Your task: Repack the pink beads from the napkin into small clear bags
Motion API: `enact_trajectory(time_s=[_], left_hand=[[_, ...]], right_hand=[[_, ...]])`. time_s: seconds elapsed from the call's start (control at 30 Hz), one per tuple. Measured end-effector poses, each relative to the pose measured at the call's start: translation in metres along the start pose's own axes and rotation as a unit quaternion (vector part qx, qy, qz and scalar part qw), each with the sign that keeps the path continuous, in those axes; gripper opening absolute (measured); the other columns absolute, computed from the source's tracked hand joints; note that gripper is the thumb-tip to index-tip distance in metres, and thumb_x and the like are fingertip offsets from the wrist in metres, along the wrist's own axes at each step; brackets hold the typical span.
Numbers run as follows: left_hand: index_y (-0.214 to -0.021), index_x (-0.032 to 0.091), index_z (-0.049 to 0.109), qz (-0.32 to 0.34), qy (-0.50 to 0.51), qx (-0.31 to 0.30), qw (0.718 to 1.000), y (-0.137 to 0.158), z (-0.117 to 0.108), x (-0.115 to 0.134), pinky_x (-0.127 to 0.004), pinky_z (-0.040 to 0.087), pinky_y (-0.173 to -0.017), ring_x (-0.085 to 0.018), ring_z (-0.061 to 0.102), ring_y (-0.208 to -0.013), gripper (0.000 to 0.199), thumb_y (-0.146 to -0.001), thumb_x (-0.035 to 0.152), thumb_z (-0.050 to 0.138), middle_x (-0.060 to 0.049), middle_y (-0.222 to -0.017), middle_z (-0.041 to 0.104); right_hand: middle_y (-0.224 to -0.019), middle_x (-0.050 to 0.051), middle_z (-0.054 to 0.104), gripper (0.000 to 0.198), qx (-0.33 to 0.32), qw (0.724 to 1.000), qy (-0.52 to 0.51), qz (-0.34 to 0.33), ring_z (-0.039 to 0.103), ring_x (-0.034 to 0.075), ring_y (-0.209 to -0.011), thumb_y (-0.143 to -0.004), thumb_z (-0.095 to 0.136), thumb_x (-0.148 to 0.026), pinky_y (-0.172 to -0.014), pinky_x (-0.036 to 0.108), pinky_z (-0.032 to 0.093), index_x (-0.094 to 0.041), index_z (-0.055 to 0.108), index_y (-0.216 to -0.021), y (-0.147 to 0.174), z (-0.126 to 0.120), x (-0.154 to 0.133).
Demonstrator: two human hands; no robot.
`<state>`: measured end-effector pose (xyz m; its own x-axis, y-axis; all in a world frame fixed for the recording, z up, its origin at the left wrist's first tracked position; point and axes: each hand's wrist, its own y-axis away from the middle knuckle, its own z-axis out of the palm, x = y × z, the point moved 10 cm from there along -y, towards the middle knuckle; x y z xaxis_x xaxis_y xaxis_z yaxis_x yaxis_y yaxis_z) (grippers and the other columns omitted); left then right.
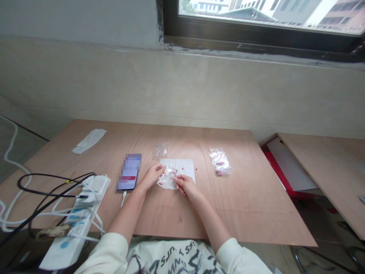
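My left hand [152,176] pinches the left edge of a small clear plastic bag [166,176], which lies tilted over a white sheet [188,166]. At the bag's right side, my right hand [186,185] has its fingers pressed together; what is between them is too small to make out. A tiny red piece [183,168] rests on the sheet, and another red bead-like piece [196,169] lies just off its right edge. Beyond the sheet are flat clear bags [160,150]. To the right sits a pile of clear bags with red contents [220,161].
A phone [129,173] with a white charging cable lies left of my left hand. At the table's left front is a white power strip [82,219] with tangled cords. A white paper strip [89,140] lies at the back left. Another table [327,160] stands at right.
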<state>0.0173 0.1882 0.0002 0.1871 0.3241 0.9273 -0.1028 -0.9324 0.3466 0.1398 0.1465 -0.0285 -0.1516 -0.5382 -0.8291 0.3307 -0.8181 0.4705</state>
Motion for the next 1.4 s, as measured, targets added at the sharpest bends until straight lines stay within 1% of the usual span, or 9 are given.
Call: enact_trajectory(time_s=[0.17, 0.33, 0.53, 0.73, 0.87, 0.97, 1.07, 1.2, 1.4], left_hand=[[-0.073, 0.015, 0.048, -0.007, 0.047, -0.025, 0.999, 0.006, 0.005, 0.005, -0.017, 0.039, -0.031, -0.008, 0.047, -0.042, 0.028, -0.065, 0.041, 0.056, 0.005, -0.057, 0.050], [-0.070, 0.015, 0.045, -0.009, 0.046, -0.008, 0.999, 0.003, 0.000, 0.003, -0.015, 0.038, -0.031, -0.007, 0.047, -0.041, 0.025, -0.063, 0.036, 0.059, 0.004, -0.056, 0.051], [-0.068, 0.014, 0.047, 0.005, 0.036, -0.010, 0.999, 0.000, 0.002, 0.003, -0.015, 0.037, -0.030, -0.007, 0.046, -0.040, 0.025, -0.069, 0.039, 0.053, 0.004, -0.053, 0.050], [-0.072, 0.015, 0.046, -0.009, 0.034, 0.001, 0.999, -0.002, -0.001, -0.005, -0.016, 0.039, -0.029, -0.008, 0.049, -0.041, 0.020, -0.069, 0.033, 0.054, 0.004, -0.057, 0.052], [-0.074, 0.015, 0.045, -0.012, 0.029, 0.018, 0.999, -0.002, -0.004, -0.006, -0.014, 0.037, -0.028, -0.007, 0.048, -0.039, 0.019, -0.068, 0.029, 0.057, 0.004, -0.058, 0.053], [-0.074, 0.014, 0.046, -0.010, 0.024, 0.028, 0.999, -0.002, -0.004, -0.005, -0.013, 0.034, -0.026, -0.006, 0.048, -0.038, 0.021, -0.068, 0.031, 0.057, 0.004, -0.058, 0.052], [-0.071, 0.014, 0.046, -0.006, 0.018, 0.024, 1.000, -0.001, 0.000, -0.004, -0.014, 0.033, -0.024, -0.006, 0.046, -0.034, 0.024, -0.070, 0.037, 0.054, 0.005, -0.053, 0.049], [-0.066, 0.016, 0.042, 0.002, 0.013, 0.008, 1.000, -0.001, 0.007, -0.003, -0.015, 0.033, -0.025, -0.006, 0.042, -0.031, 0.026, -0.068, 0.039, 0.054, 0.008, -0.047, 0.044], [-0.061, 0.017, 0.040, 0.013, 0.008, 0.006, 1.000, -0.002, 0.010, 0.004, -0.014, 0.032, -0.025, -0.004, 0.039, -0.031, 0.028, -0.068, 0.041, 0.052, 0.009, -0.046, 0.041]], right_hand=[[-0.041, -0.008, 0.049, 0.032, 0.000, 1.000, -0.001, 0.004, 0.027, 0.003, -0.023, -0.058, 0.062, -0.043, -0.028, 0.020, 0.009, -0.017, 0.046, -0.067, 0.000, 0.000, 0.000], [-0.041, -0.008, 0.048, 0.032, 0.000, 1.000, 0.002, 0.000, 0.027, 0.003, -0.023, -0.059, 0.062, -0.044, -0.028, 0.020, 0.009, -0.017, 0.048, -0.069, -0.002, -0.001, 0.000], [-0.041, -0.008, 0.048, 0.033, 0.006, 1.000, 0.011, 0.007, 0.027, 0.002, -0.024, -0.059, 0.061, -0.046, -0.029, 0.020, 0.010, -0.017, 0.049, -0.070, 0.000, -0.002, -0.001], [-0.042, -0.008, 0.048, 0.035, 0.003, 1.000, 0.003, 0.006, 0.028, 0.003, -0.024, -0.058, 0.062, -0.046, -0.028, 0.020, 0.011, -0.016, 0.050, -0.071, 0.001, -0.002, -0.001], [-0.042, -0.008, 0.048, 0.036, 0.009, 1.000, 0.013, 0.002, 0.027, 0.002, -0.025, -0.058, 0.063, -0.047, -0.028, 0.020, 0.009, -0.015, 0.052, -0.072, 0.001, -0.002, -0.001], [-0.041, -0.007, 0.046, 0.039, 0.008, 1.000, 0.015, -0.005, 0.025, 0.002, -0.024, -0.062, 0.057, -0.052, -0.028, 0.020, 0.009, -0.015, 0.054, -0.074, 0.000, -0.001, -0.003], [-0.039, -0.007, 0.045, 0.038, 0.013, 1.000, 0.017, -0.011, 0.024, 0.002, -0.024, -0.065, 0.055, -0.052, -0.028, 0.020, 0.008, -0.015, 0.055, -0.073, -0.001, -0.001, -0.003], [-0.038, -0.007, 0.045, 0.035, 0.022, 1.000, 0.013, -0.006, 0.023, 0.002, -0.024, -0.065, 0.055, -0.050, -0.029, 0.020, 0.008, -0.016, 0.053, -0.068, -0.003, -0.003, 0.000], [-0.039, -0.008, 0.045, 0.038, 0.014, 1.000, 0.002, -0.010, 0.023, 0.003, -0.024, -0.064, 0.054, -0.054, -0.029, 0.020, 0.008, -0.016, 0.053, -0.071, -0.004, -0.004, 0.001]])
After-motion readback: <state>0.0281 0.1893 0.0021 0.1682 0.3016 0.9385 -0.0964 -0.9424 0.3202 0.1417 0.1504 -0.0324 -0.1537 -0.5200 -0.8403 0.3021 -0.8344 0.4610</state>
